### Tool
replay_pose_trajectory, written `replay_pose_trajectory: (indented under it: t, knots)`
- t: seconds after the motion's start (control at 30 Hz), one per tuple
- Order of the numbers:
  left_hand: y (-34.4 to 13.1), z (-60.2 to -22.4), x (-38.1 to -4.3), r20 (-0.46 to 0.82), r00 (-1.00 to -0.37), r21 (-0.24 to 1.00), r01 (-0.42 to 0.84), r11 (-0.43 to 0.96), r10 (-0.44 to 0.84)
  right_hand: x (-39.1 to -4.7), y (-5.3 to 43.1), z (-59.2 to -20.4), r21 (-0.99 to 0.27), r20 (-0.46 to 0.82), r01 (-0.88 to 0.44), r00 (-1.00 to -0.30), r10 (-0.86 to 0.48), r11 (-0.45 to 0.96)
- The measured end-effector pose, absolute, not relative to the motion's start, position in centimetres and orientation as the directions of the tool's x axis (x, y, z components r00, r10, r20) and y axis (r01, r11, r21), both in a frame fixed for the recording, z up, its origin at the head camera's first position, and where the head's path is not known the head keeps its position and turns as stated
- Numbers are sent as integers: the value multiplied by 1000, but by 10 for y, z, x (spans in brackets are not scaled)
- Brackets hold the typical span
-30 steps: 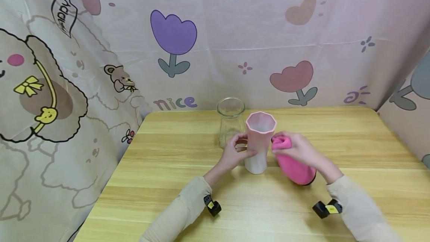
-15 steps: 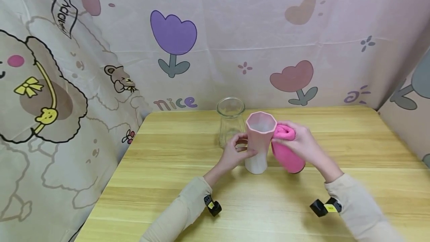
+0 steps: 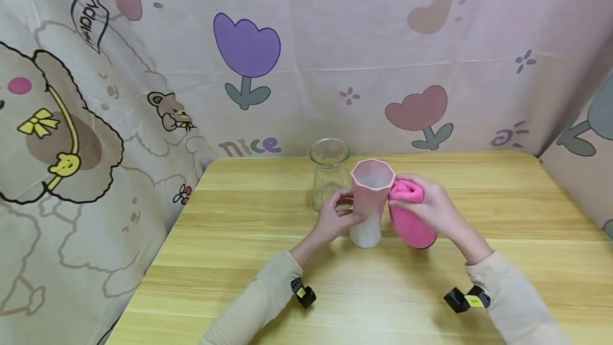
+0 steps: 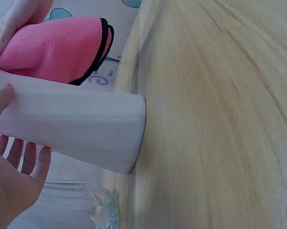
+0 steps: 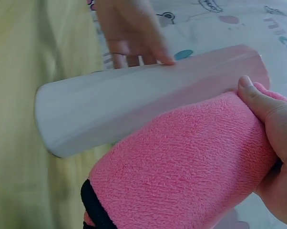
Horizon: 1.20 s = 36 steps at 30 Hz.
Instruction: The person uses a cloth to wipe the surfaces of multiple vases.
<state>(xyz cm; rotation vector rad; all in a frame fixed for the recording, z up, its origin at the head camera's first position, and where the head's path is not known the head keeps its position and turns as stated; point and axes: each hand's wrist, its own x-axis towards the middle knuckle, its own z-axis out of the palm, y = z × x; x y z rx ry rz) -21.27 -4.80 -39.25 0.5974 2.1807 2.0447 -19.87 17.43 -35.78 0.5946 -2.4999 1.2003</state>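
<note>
A tall faceted vase (image 3: pixel 371 201), pink above and white below, stands upright on the table in the head view. My left hand (image 3: pixel 337 216) holds it from the left, thumb in front and fingers behind. In my right hand (image 3: pixel 438 206) is a bunched pink cloth (image 3: pixel 413 228), gripped near its top and hanging down. That cloth lies against the vase's upper right side, just under the rim. The right wrist view shows the fuzzy cloth (image 5: pixel 191 157) with its black edging in front of the vase (image 5: pixel 100 105). The vase's far side is hidden.
Just behind and left of the pink vase stands a clear glass vase (image 3: pixel 322 177), partly covered by my left hand. The wooden table (image 3: pixel 230 228) ends at a printed curtain (image 3: pixel 311 95) at the back. Black cameras are strapped to both sleeves.
My right hand has brought the cloth left and slightly up against the vase's upper side, then shifted only a little. The left hand and both vases keep their places.
</note>
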Motion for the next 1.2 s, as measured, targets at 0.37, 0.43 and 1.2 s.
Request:
replay_pose_trajectory:
  t: [0.37, 0.43, 1.2]
  knots:
    - [-49, -393, -213, 211, -912, 972, 233, 19, 352, -205, 168, -393, -659, 312, -474, -879, -362, 584]
    - [-49, -392, -213, 210, -912, 972, 233, 24, 352, -204, 170, -389, -659, 321, -477, -878, -356, 581]
    - [-49, -383, -206, 235, -896, 935, 314, 165, 376, -207, 160, -414, -473, 100, -464, -873, -477, 749]
